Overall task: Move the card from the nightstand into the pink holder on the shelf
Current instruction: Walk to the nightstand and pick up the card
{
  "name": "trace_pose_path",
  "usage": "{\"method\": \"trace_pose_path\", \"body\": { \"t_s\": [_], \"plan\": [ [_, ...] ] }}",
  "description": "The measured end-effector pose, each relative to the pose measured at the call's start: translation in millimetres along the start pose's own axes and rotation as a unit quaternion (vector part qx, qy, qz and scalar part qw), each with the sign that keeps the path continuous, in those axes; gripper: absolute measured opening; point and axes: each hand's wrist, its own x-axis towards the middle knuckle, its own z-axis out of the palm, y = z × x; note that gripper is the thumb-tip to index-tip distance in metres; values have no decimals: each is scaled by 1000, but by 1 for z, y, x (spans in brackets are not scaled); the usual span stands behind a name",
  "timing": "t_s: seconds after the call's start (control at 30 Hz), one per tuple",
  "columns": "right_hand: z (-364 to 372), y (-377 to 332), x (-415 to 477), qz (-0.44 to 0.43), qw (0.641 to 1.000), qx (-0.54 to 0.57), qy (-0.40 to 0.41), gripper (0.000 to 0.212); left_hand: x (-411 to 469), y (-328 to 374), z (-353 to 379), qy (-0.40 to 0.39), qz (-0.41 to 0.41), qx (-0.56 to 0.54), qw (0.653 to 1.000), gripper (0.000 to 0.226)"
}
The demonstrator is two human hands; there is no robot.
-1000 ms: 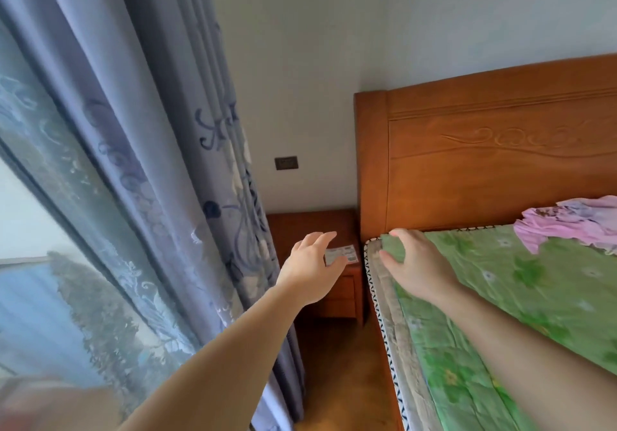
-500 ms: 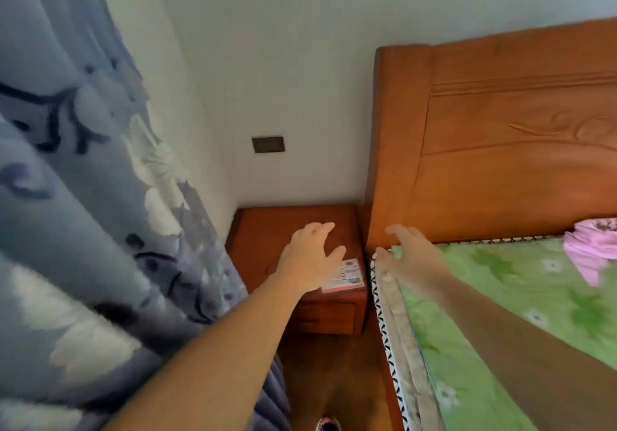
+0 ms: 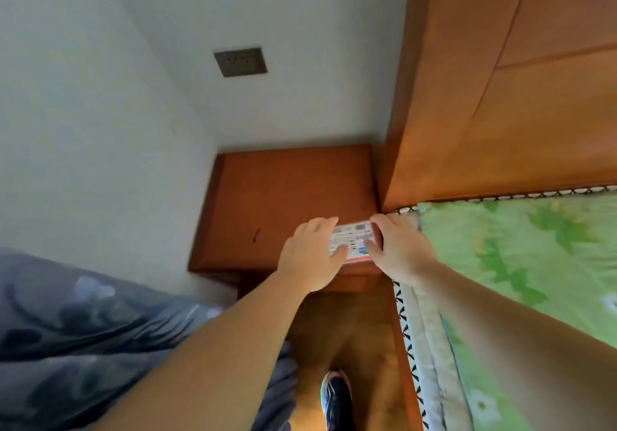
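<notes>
Reaching: both hands close in on the card from either side, the pickup not yet made.
Left fingers (image 3: 325,222): spread and loose, gripping nothing; the tips lie over the card's left edge, the thumb near its front edge.
Right fingers (image 3: 384,219): also spread, gripping nothing; whether they press the card's right edge I cannot tell.
Left hand (image 3: 312,253): best kept low, so the thumb can slide under the front edge.
Right hand (image 3: 400,250): should steady the far side as a stop while the other lifts.
Card (image 3: 354,238): flat at the front right corner of the nightstand (image 3: 280,197), just beside the bed (image 3: 534,263).
Advice: a thin card on smooth wood likely resists a pinch; drag it past the front lip, then nip it.
Risk: pushed sideways, it may slip between nightstand and bed.
Holder: not in view.
</notes>
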Motion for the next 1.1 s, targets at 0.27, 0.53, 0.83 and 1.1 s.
{"method": "trace_pose_path", "body": {
  "t_s": [0.27, 0.53, 0.83, 1.1],
  "plan": [
    [95, 33, 39, -2, 997, -29, -67, 56, 39, -32, 89, -14, 9, 22, 1000, 57],
    [149, 50, 63, -19, 995, -74, -63, 62, 61, -52, 124, -4, -2, 4, 1000, 55],
    [199, 69, 73, -56, 982, -171, -59, 87, 55, -69, 151, -2, -22, -17, 1000, 49],
    [210, 80, 44, -70, 988, -126, 54, 54, 50, -68, 144, -10, -40, 0, 999, 50]
  ]
}}
